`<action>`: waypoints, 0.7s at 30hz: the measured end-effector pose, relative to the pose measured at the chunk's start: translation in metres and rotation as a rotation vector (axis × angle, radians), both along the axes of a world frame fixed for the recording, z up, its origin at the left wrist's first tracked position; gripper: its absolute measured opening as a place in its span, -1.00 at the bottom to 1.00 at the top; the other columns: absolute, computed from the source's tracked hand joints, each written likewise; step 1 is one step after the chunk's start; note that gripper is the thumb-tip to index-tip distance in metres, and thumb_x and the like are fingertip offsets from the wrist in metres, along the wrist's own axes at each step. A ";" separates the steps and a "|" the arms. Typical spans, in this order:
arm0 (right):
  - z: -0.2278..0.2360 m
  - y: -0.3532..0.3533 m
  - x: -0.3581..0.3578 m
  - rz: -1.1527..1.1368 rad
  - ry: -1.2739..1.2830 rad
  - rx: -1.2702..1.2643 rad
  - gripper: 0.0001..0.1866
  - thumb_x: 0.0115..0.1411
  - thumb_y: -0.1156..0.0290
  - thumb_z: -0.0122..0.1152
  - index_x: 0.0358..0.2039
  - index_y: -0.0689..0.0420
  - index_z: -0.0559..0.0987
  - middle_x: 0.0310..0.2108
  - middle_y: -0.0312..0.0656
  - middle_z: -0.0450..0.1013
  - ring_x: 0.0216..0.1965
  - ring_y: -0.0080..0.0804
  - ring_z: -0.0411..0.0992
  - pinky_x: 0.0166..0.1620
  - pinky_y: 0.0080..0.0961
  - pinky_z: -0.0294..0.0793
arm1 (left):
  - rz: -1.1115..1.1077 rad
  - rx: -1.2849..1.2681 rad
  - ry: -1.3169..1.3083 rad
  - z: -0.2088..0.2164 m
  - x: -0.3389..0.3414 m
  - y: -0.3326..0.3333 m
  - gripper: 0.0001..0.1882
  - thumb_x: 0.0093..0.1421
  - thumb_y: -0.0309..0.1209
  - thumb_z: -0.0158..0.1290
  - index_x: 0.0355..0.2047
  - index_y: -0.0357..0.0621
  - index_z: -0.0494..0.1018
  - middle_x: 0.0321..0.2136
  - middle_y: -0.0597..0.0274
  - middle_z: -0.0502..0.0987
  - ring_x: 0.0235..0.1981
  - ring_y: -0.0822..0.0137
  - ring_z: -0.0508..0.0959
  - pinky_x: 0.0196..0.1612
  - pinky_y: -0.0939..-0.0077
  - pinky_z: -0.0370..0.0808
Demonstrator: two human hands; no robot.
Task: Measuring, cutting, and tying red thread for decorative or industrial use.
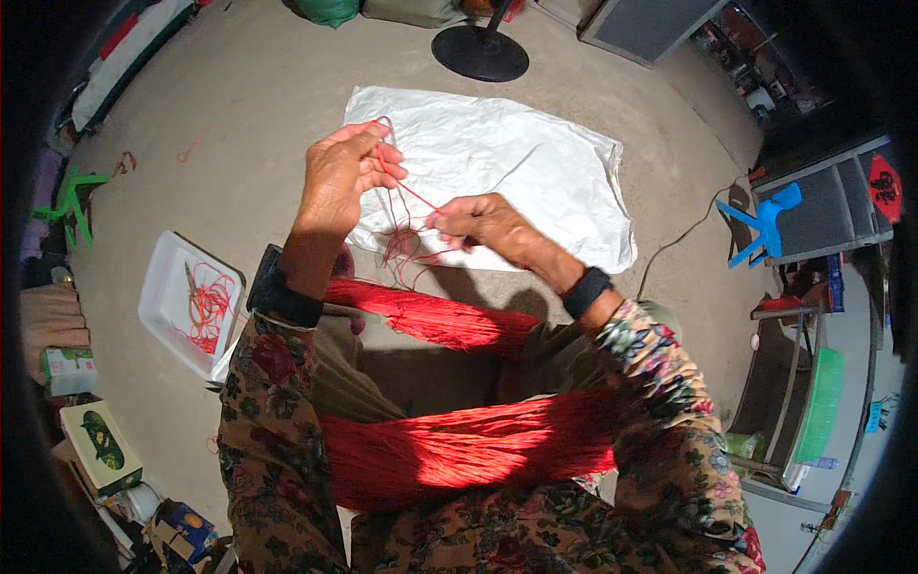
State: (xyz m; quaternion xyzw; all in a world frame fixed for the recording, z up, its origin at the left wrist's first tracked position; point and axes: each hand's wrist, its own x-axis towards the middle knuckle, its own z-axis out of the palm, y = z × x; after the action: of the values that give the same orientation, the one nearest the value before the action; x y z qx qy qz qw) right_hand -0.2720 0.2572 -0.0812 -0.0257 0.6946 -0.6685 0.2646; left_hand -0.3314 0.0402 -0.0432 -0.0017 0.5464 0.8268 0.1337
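The person sits over a concrete floor (239, 182) with two thick hanks of red thread (449, 450) draped across the lap, so the supply lies right under the hands and loose ends can be drawn upward without reaching. The left hand (339, 177) is raised, its fingers closed in a pinch on the upper end of a single red strand (413, 194), while the right hand (478, 222) sits lower and to the right, fingers curled shut around the same strand; between them the thread runs taut on a slant, likely held so to keep it straight and apart from the others. Below the hands a small tangle of loose red threads (402, 251) hangs slack toward the nearer hank. The thread is fine, bright red and slightly glossy where sunlight strikes it. A white plastic sheet (535, 163) is spread on the floor just beyond the hands. To the person's left stands a white tray (163, 287) holding more loose red threads, close enough for the left hand to reach.
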 end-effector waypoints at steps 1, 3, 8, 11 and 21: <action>0.007 0.014 -0.005 0.072 -0.015 0.121 -0.81 0.20 0.30 0.22 -0.29 0.13 0.64 -0.54 -0.42 0.48 -0.56 -0.71 0.33 -0.51 -0.71 0.30 | 0.011 0.001 0.002 0.001 -0.001 -0.008 -0.72 0.28 -0.35 -0.02 -0.14 -0.35 0.39 -0.50 0.09 0.51 -0.51 0.29 0.56 -0.46 0.54 0.48; 0.017 0.051 -0.006 0.142 0.131 0.319 -0.80 0.19 0.28 0.22 -0.25 0.10 0.66 -0.54 -0.41 0.47 -0.54 -0.71 0.32 -0.51 -0.70 0.30 | 0.077 -0.013 0.024 0.000 -0.005 -0.011 -0.72 0.28 -0.34 -0.02 -0.15 -0.35 0.39 -0.52 0.12 0.50 -0.52 0.30 0.55 -0.49 0.55 0.46; 0.062 0.122 -0.016 -0.058 0.082 0.357 -0.81 0.14 0.38 0.27 -0.23 0.15 0.63 -0.50 -0.40 0.49 -0.53 -0.71 0.33 -0.49 -0.74 0.31 | 0.134 -0.054 0.060 0.005 -0.005 -0.007 -0.72 0.30 -0.34 -0.05 -0.14 -0.36 0.38 -0.54 0.13 0.49 -0.53 0.30 0.55 -0.49 0.57 0.46; 0.094 0.143 -0.027 -0.124 0.186 0.387 -0.79 0.19 0.36 0.19 -0.23 0.19 0.63 -0.49 -0.37 0.48 -0.52 -0.70 0.33 -0.49 -0.74 0.33 | 0.135 -0.038 0.047 0.006 -0.004 -0.006 -0.71 0.31 -0.36 -0.07 -0.11 -0.37 0.35 -0.52 0.10 0.50 -0.49 0.26 0.57 -0.45 0.53 0.50; 0.158 0.193 -0.080 -0.532 0.346 0.197 -0.70 0.26 0.31 0.14 -0.11 0.26 0.54 -0.42 -0.30 0.48 -0.46 -0.65 0.41 -0.44 -0.75 0.45 | 0.298 -0.106 0.178 0.002 -0.004 -0.010 -0.66 0.30 -0.33 -0.09 -0.10 -0.43 0.37 -0.42 -0.06 0.56 -0.43 0.25 0.61 -0.36 0.51 0.56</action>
State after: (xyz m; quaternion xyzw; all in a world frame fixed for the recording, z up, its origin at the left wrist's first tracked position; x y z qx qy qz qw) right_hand -0.3518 0.4504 0.0770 0.0689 0.7728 -0.6297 -0.0398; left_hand -0.3358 0.0306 -0.0417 -0.0163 0.5926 0.8043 -0.0393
